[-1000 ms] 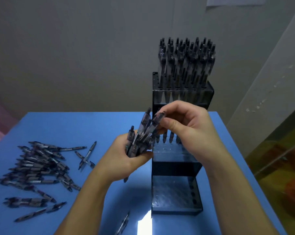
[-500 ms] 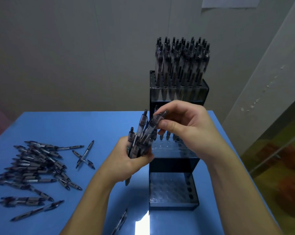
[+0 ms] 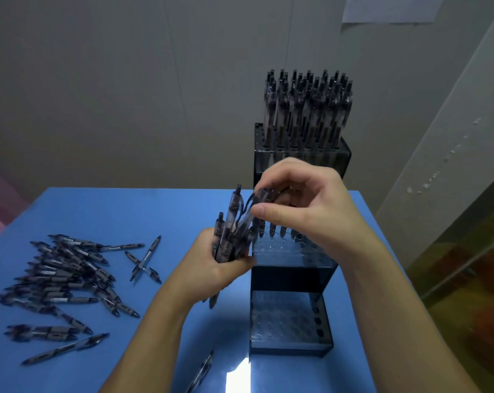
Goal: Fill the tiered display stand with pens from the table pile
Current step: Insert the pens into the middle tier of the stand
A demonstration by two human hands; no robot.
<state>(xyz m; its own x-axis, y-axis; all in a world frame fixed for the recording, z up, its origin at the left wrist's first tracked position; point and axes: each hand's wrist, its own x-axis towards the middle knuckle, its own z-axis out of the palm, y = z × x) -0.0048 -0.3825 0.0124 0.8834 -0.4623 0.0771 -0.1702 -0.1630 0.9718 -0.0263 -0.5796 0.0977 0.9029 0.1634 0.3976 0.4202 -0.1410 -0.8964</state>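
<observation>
**Desk:** What is the frame showing?

**Photographer:** A person loading a black tiered display stand [image 3: 297, 279] on a blue worktop [image 3: 126, 211]. The left hand [image 3: 211, 268], just left of the stand's middle tier, wraps its grip round a bundle of pens [image 3: 228, 236] held upright. The right hand [image 3: 305, 208], above that tier, pinches a single pen [image 3: 247, 219] by its upper end between thumb and fingers, the pen leaning out of the bundle.

**Desk:** How far along?

**Photographer:** The stand's top tier is packed with upright pens [image 3: 306, 109]. The middle tier has one row standing at its back, partly hidden by the right hand; the holes in front look bare. The bottom tier looks bare too. Well left of the stand, the table pile [image 3: 61, 279] is large, and one stray pen [image 3: 200, 373] lies near the stand's front left corner.

**Desk:** Next move?

**Photographer:** Likely drawing that pen clear of the bundle, turning it tip-down and seating it in a free middle-tier hole, without knocking the row behind.
</observation>
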